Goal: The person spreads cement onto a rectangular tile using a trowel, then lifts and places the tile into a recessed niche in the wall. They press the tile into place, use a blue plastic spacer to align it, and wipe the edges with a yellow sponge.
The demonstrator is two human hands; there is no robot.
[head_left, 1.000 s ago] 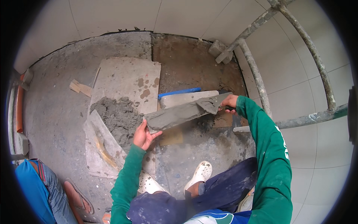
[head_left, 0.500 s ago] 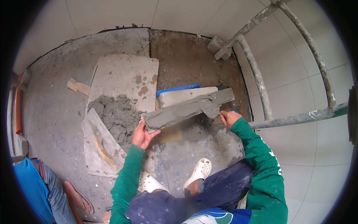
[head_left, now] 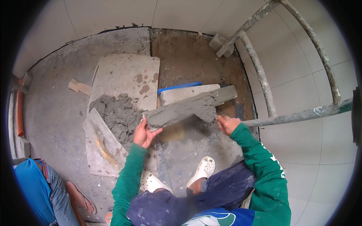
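Observation:
My left hand (head_left: 145,135) grips the left end of a long narrow strip (head_left: 228,92), its thumb and fingers at the edge. Wet grey mortar (head_left: 166,113) coats most of the strip's upper face, while its far right end shows little of it. Closed in a fist, my right hand (head_left: 229,125) holds a trowel (head_left: 206,115). The mortar-smeared trowel blade lies against the strip's near edge, and the fist hides its handle. Left of the strip, a heap of mortar (head_left: 117,115) sits on a pale board (head_left: 124,69). A pale flat tool with a yellowish handle (head_left: 103,148) leans against the heap.
Beyond the strip lie a pale slab (head_left: 184,94) and a blue bar (head_left: 181,87). A mortar-splashed metal frame (head_left: 260,71) stands at the right by the tiled wall. Wood scraps (head_left: 79,86) lie at left. Another person's denim-clad leg (head_left: 62,196) is at the lower left.
My right hand has moved left with the trowel, along the strip's near edge. Mortar now bulges further left around the blade. The left hand stays at its end.

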